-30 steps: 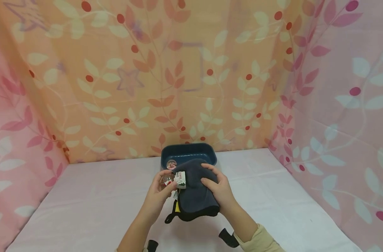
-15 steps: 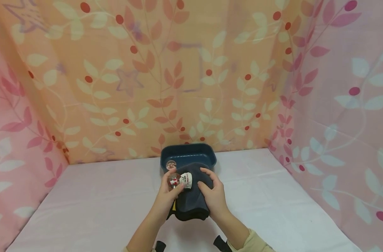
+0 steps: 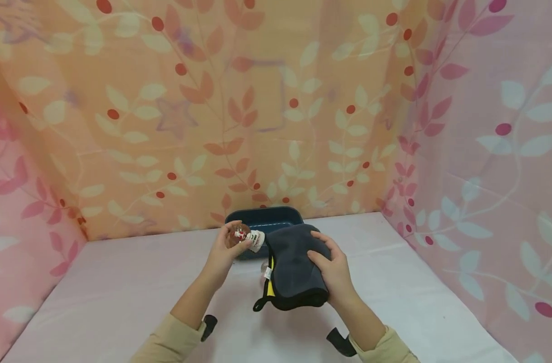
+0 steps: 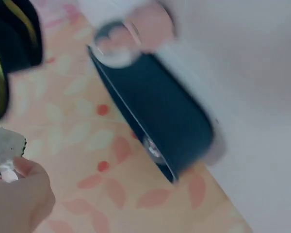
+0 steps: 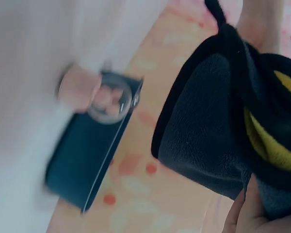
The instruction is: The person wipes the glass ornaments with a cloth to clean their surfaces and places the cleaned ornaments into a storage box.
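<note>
My left hand [image 3: 219, 254] pinches a snow globe [image 3: 256, 240] with a white base, tilted sideways, its clear ball toward the palm. It overlaps the front of the dark blue tray [image 3: 282, 214] in the head view. My right hand [image 3: 333, 272] grips a folded dark grey cloth [image 3: 298, 264] with black edging, a hanging loop and a yellow inner side. The cloth is held up just right of the globe. Behind it, a second snow globe with a pink base [image 5: 79, 89] stands by the tray, mostly hidden in the head view.
Inside the tray sits another clear ball [image 4: 154, 148], seen over the rim in the left wrist view. The tray stands on the white-covered table [image 3: 144, 282] near the orange leaf-patterned back curtain [image 3: 135, 131]. A pink curtain [image 3: 498, 201] borders the right side.
My left hand has drawn the white-based snow globe off the cloth, up and left toward the tray. The right hand has shifted right with the cloth. The pink-based globe now partly shows.
</note>
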The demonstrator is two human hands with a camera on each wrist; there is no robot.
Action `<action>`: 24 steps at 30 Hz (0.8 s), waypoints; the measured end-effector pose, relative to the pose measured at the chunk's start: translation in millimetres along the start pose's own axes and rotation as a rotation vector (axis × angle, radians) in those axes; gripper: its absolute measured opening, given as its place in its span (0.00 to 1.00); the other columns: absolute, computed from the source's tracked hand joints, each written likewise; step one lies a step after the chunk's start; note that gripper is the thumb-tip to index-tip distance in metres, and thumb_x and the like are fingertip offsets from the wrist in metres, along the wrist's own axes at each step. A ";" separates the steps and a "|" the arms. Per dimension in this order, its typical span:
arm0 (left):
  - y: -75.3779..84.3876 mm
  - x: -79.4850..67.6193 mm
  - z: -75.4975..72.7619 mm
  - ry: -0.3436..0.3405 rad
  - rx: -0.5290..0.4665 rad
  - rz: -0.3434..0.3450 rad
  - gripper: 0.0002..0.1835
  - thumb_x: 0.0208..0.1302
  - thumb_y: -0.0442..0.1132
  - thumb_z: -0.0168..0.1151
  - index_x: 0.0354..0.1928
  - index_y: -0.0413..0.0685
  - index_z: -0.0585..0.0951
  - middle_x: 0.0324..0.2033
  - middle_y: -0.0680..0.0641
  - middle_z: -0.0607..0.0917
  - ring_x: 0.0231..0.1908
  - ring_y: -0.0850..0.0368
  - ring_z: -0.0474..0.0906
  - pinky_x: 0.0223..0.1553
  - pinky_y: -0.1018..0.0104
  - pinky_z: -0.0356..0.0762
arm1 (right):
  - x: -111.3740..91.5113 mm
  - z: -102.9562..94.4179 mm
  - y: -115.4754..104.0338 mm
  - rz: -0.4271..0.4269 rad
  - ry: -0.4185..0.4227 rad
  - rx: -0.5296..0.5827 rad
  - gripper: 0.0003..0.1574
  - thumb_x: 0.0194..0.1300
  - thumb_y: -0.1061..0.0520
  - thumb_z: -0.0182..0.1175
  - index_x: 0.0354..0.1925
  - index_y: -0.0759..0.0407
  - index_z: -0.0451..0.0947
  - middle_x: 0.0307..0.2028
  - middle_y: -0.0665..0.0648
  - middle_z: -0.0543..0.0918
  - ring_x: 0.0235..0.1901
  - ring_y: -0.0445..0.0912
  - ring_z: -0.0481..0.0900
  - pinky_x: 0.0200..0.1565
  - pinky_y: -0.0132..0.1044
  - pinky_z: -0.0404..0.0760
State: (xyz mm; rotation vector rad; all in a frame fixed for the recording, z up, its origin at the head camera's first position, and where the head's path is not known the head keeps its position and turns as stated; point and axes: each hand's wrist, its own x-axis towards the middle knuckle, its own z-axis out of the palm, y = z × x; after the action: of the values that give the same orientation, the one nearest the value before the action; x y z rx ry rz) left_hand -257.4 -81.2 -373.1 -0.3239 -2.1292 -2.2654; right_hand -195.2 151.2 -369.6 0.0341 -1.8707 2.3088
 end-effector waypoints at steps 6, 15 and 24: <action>-3.7 39.1 -14.2 -0.078 0.126 -0.004 0.32 0.64 0.23 0.59 0.69 0.40 0.62 0.53 0.36 0.72 0.41 0.56 0.72 0.36 0.68 0.78 | 5.5 -20.9 -5.2 0.021 0.035 -0.050 0.28 0.66 0.67 0.54 0.65 0.60 0.67 0.65 0.59 0.67 0.60 0.52 0.68 0.51 0.33 0.76; -30.7 83.2 -16.8 -0.109 0.198 -0.146 0.33 0.62 0.25 0.63 0.67 0.40 0.61 0.62 0.32 0.68 0.22 0.55 0.71 0.22 0.66 0.76 | 3.2 -33.0 5.0 0.060 0.057 -0.117 0.29 0.67 0.65 0.55 0.66 0.59 0.66 0.66 0.60 0.66 0.60 0.53 0.68 0.51 0.33 0.74; -54.8 110.6 -4.0 -0.103 0.430 -0.085 0.29 0.52 0.20 0.68 0.58 0.35 0.72 0.56 0.34 0.76 0.50 0.43 0.72 0.40 0.58 0.76 | 6.6 -36.7 14.0 0.074 0.080 -0.147 0.28 0.67 0.65 0.55 0.65 0.59 0.67 0.66 0.61 0.67 0.60 0.54 0.68 0.55 0.40 0.72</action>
State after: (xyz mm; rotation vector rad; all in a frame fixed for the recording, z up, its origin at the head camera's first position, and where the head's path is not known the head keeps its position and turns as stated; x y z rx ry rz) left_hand -374.5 -66.8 -409.4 -0.3467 -2.6462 -1.7883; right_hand -200.6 184.9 -390.1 -0.1467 -2.0271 2.1767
